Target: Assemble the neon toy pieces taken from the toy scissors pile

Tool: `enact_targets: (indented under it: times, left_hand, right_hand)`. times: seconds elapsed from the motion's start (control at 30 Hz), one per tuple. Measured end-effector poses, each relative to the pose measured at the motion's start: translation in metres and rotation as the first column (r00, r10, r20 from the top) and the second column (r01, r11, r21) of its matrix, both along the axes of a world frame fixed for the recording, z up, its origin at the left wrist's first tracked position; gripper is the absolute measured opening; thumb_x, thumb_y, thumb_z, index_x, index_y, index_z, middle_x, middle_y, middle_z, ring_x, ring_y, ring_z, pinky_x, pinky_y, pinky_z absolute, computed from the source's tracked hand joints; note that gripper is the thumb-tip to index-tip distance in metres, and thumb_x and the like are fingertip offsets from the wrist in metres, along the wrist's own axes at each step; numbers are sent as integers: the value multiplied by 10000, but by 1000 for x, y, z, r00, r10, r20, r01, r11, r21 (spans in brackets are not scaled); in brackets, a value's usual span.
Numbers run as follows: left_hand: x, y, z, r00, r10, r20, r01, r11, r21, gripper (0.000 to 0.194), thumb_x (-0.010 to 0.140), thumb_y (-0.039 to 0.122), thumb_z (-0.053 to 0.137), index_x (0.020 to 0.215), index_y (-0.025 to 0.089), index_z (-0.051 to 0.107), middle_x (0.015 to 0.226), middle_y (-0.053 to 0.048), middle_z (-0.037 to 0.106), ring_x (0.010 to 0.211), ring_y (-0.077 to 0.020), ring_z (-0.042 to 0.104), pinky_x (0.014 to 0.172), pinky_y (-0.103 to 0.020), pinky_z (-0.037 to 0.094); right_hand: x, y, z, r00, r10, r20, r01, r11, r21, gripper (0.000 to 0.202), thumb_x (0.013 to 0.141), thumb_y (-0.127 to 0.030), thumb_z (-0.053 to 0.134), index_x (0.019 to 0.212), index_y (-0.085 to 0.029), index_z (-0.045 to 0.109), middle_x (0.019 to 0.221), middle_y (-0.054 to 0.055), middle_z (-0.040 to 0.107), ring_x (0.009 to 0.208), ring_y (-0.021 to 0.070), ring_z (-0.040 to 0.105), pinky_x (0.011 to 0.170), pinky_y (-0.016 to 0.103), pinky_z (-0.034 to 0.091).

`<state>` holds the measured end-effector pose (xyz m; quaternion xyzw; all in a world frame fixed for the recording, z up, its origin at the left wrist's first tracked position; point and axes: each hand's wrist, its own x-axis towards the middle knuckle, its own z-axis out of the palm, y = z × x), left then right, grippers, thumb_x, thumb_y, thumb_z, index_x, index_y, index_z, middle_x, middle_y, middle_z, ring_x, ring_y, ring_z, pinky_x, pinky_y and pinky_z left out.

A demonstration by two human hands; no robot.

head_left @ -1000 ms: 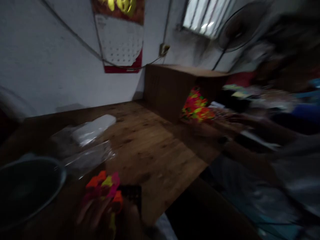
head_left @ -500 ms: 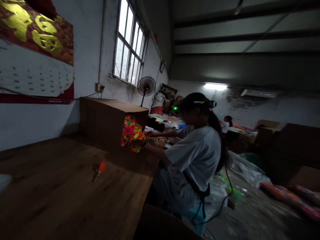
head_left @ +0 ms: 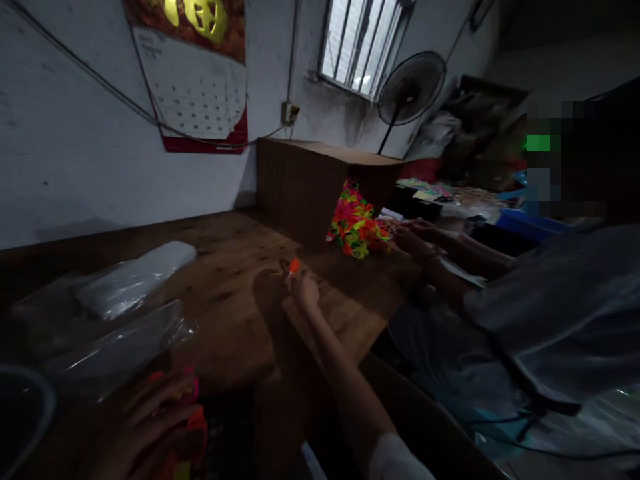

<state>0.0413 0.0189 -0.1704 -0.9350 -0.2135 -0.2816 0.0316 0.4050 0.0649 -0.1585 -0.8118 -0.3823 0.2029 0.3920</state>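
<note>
My right hand [head_left: 304, 291] reaches out over the wooden table. Its fingertips are closed at a small orange-headed item [head_left: 295, 266] with a thin pale stem, which casts a shadow on the wood. At the lower left my left hand [head_left: 155, 420] is dim, its fingers curled over bright pink, orange and yellow plastic pieces [head_left: 197, 427]. The palm and part of those pieces are hidden. Beyond my right hand lies a cardboard box [head_left: 300, 193] on its side, with a heap of neon plastic pieces [head_left: 357, 227] spilling from its opening.
Clear plastic bags [head_left: 120, 340] and a white packet [head_left: 145, 273] lie on the table's left. A bowl-like rim [head_left: 45, 400] shows at the lower left corner. To the right sits a co-worker [head_left: 560, 300], hands at the heap. A fan [head_left: 413, 90] stands behind the box.
The view has swung left and down, nearer the table. Both my hands have come into view, the right one now at the orange-headed item. The co-worker appears larger and farther right.
</note>
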Motion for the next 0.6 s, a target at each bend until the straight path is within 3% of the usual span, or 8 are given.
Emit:
enact_targets:
  times: [0.07,0.17,0.27,0.4,0.47,0.53,0.57,0.6]
  left_hand:
    - [5,3,8,1000,-21,2,21,1000,16,316,857,411,526,1161,356,591,1253,14,606,1134,-185,563,988,-351,426]
    - [7,-5,24,991,47,123,-42,998,-44,258,869,247,515,1108,280,605,1093,-12,673,1071,-169,587,945,-331,455]
    - [1,-25,41,988,127,92,-116,987,-113,251,876,179,495,1100,230,597,1049,-32,667,1049,-167,580,936,-358,461]
    - [0,-39,54,959,278,54,-271,957,-106,235,878,135,500,1082,209,591,1056,-29,657,1071,-171,562,987,-402,433]
    - [4,-39,55,964,264,3,-263,962,-74,250,867,139,520,1099,210,584,1058,-30,659,1078,-180,561,981,-407,436]
    - [12,-38,53,971,233,-59,-237,969,-66,301,871,168,515,1166,205,559,1121,-48,645,1128,-203,539,994,-427,420]
    - [17,-38,51,972,221,-78,-226,971,-70,333,877,191,505,1208,200,539,1160,-60,633,1161,-219,520,1004,-440,409]
    - [23,-38,49,974,209,-86,-216,973,-79,360,882,211,496,1241,193,519,1188,-69,622,1191,-232,499,1011,-449,399]
  right_hand:
    - [14,24,11,995,-93,20,94,992,-79,350,888,-319,546,1147,-85,520,1046,202,628,1006,300,592,831,409,463]
    - [24,47,18,995,-103,-14,101,990,-95,443,854,-255,582,1213,-24,463,1088,255,607,1062,318,575,855,388,448]
    - [23,56,8,991,-86,-101,79,995,-67,401,856,-216,565,1194,-23,465,1110,233,593,1052,261,576,810,312,461]
    - [-2,38,-14,943,48,-331,-43,999,21,144,828,-156,545,960,-108,578,876,74,636,751,124,610,644,212,463]
    - [-35,11,-21,790,236,-566,-152,970,192,131,766,-116,569,892,-150,572,777,4,619,632,83,584,600,187,459]
    - [-77,-21,-26,482,420,-769,-204,907,367,171,705,-132,598,867,-169,558,726,-15,617,595,101,590,579,210,478]
    - [-98,-36,-30,324,476,-817,-300,871,389,196,679,-166,635,863,-168,567,710,-10,627,600,128,608,590,244,501]
    - [-116,-49,-34,252,501,-828,-342,846,408,204,664,-207,665,845,-169,579,692,-11,631,602,140,611,600,260,508]
